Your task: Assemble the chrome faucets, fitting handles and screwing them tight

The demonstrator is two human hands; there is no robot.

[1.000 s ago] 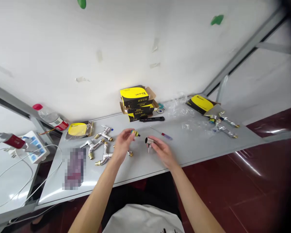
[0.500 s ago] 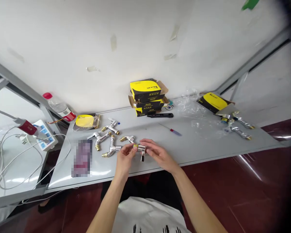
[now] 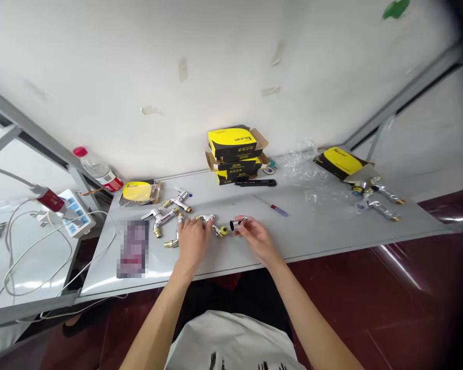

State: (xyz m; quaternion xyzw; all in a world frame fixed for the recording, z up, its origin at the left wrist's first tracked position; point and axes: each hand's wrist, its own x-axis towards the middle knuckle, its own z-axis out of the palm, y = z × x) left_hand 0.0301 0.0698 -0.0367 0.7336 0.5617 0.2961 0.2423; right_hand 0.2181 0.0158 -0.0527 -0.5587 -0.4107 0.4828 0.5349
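Observation:
My right hand [image 3: 258, 239] grips a short chrome faucet handle [image 3: 236, 225], its hollow round end facing left. My left hand [image 3: 194, 242] is turned back-up with its fingers curled down; its thumb side meets a chrome faucet body [image 3: 217, 230] that has a yellow end facing the handle. A gap separates body and handle. Just beyond the left hand another chrome faucet [image 3: 206, 218] lies on the table. Under and beside that hand is a brass-ended faucet [image 3: 172, 243], partly hidden. The left fingertips are out of sight.
More faucets [image 3: 160, 220] lie to the left, near a pixelated flat object [image 3: 133, 249]. Yellow-black boxes [image 3: 233, 141] are stacked at the wall, with a black knife-like tool [image 3: 256, 183] before them. A screwdriver [image 3: 273, 207] and clear plastic wrap [image 3: 308, 174] lie rightward.
The handle has come away from the faucet body and moved slightly right and back in my right hand. My left hand has turned back-up and shifted a little left.

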